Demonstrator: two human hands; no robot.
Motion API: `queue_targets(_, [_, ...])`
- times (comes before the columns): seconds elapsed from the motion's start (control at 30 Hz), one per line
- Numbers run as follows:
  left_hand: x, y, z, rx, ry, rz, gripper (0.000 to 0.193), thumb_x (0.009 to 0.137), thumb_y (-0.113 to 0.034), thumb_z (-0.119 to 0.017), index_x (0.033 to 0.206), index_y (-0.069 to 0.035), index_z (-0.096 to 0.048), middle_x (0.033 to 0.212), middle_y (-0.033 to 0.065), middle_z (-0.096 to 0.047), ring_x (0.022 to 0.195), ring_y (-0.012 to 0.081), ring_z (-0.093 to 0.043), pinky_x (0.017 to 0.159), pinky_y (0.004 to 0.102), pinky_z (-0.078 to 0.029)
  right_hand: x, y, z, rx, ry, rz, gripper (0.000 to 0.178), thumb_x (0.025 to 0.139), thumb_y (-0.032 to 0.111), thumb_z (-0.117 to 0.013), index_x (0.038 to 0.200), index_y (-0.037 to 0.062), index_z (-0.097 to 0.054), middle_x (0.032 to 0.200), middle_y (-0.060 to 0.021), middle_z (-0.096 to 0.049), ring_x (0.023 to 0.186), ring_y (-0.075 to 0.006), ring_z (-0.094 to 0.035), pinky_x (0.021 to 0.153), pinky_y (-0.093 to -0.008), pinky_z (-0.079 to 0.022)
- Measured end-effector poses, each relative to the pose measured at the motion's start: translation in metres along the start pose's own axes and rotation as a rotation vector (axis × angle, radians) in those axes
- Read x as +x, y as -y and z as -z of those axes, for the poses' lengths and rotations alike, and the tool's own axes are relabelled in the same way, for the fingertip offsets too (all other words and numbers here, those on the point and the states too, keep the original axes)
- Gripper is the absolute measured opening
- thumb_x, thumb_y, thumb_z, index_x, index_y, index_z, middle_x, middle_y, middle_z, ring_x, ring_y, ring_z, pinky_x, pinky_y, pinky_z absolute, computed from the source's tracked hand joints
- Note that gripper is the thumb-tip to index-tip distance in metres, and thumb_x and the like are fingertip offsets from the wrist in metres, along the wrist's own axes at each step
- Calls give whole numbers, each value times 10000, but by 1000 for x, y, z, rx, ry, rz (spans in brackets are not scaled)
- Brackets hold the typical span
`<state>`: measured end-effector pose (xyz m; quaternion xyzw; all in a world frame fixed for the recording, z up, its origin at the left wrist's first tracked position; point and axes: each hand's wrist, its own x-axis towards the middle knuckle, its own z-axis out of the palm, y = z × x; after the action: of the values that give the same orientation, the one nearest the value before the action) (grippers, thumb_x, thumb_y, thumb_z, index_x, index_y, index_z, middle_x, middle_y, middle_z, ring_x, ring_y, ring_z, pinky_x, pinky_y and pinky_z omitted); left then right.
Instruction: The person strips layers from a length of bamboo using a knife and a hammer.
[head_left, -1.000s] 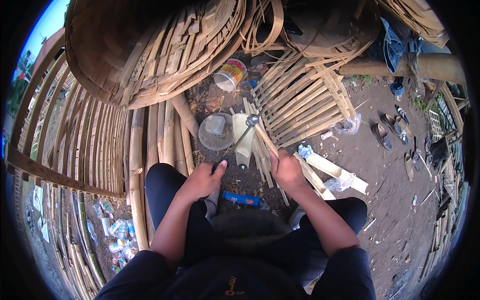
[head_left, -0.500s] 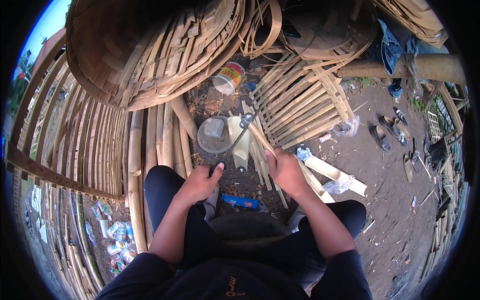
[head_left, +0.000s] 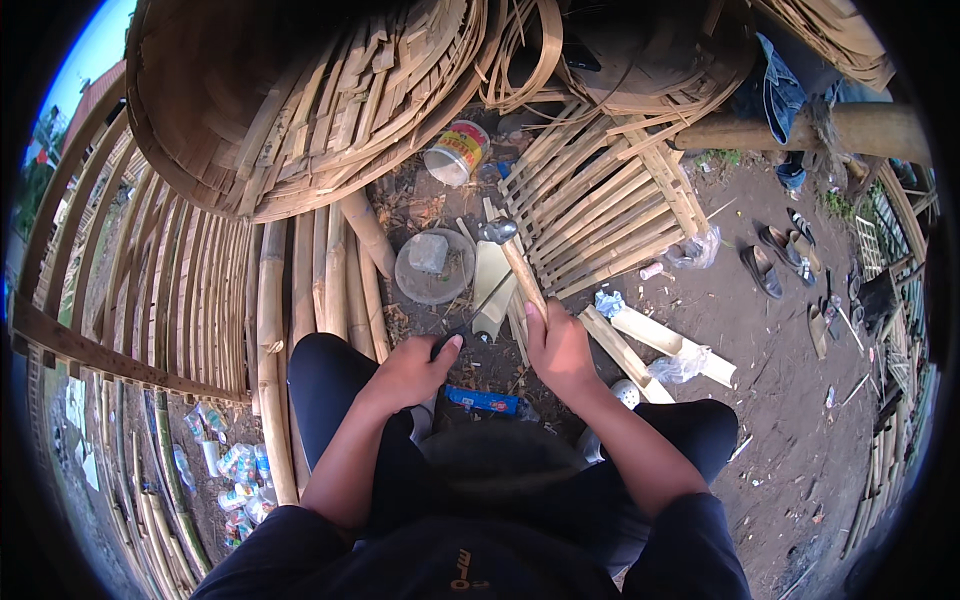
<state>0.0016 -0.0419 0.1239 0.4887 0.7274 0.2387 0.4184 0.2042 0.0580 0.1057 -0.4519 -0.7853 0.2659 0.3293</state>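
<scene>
My right hand (head_left: pixel 560 350) grips a hammer (head_left: pixel 524 273) by its light wooden handle, with the rounded metal head pointing up and away from me. In my closed left hand (head_left: pixel 410 370) is a black-handled tool (head_left: pixel 490 296) with a thin, dark metal blade or shaft. It slants to the right over a pale split bamboo piece (head_left: pixel 491 318). Whether its tip touches the bamboo, I cannot tell. The hammer head stays apart from the tool. Thin bamboo strips lie beside the split piece, partly behind the hammer.
A grey block (head_left: pixel 428 253) rests on a round grey slab (head_left: pixel 405 280). Beyond stand a bucket (head_left: pixel 455 155) and a slatted bamboo panel (head_left: pixel 600 200). Bamboo poles (head_left: pixel 270 330) lie left; split bamboo (head_left: pixel 680 350) and shoes (head_left: pixel 762 272) lie right. A blue packet (head_left: pixel 480 401) lies between my feet.
The hammer head has risen slightly away from the tool, and the hammer has turned more upright. My left hand and its tool have shifted right and slightly nearer me.
</scene>
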Motion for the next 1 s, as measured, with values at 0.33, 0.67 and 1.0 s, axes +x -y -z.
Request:
queue_targets(0.33, [5,8,12,-201,-57,102,537,975,-441,-484,751,45,-533,601,74,-553,485,152,-562,478,319,-439,1,-5,14,-27,124,-60,331,955,248,-538,795,-41,-525,581,-264,-565,584,-460,-592,528,-516,-467])
queue_targets(0.67, [2,9,9,-151,-30,111,500,988,-428,-482,771,22,-517,587,34,-497,460,119,-489,449,282,-409,20,9,35,87,-72,28,278,964,214,-528,841,-31,-480,551,-229,-524,499,-407,-551,482,-453,-423])
queue_targets(1.0, [0,-10,14,-158,-39,93,504,1004,-421,-442,767,17,-513,583,31,-492,454,111,-484,440,277,-399,-2,-24,-1,-80,104,-51,338,962,251,-517,800,-46,-512,622,-283,-579,614,-476,-592,567,-534,-476])
